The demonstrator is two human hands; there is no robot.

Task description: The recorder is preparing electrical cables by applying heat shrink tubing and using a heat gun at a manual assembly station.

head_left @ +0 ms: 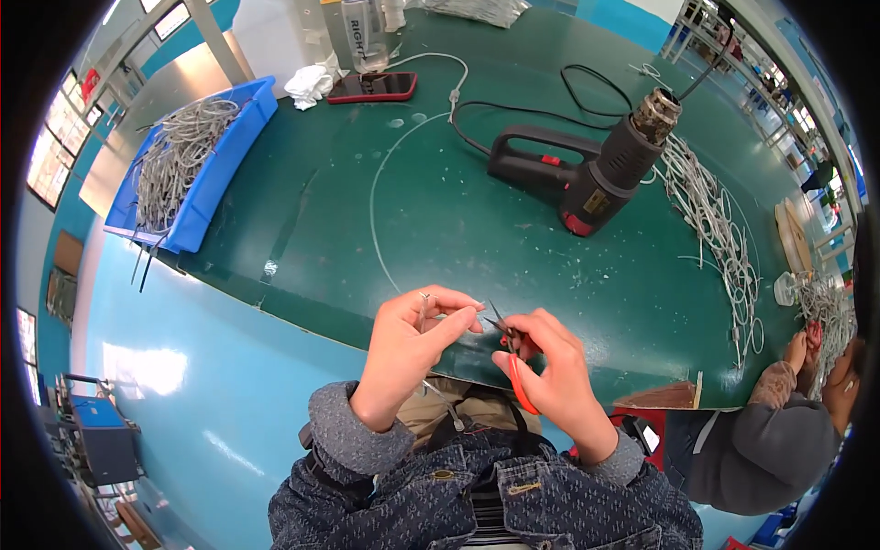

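My left hand (408, 344) pinches a thin grey wire (424, 307) at the desk's (385, 211) near edge. My right hand (547, 371) grips orange-handled scissors (513, 353). I should snip slowly, close to my fingers.

Person, seen from above: dark blue speckled denim jacket (477, 500) with metal buttons and chest pockets, grey ribbed knit cuffs (344, 431) showing at both wrists, khaki trousers (449, 408) beneath, both hands bare, ungloved.

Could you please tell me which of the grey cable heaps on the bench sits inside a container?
The heap at far left: it fills the blue bin, while the right-hand heap lies loose on the green bench.
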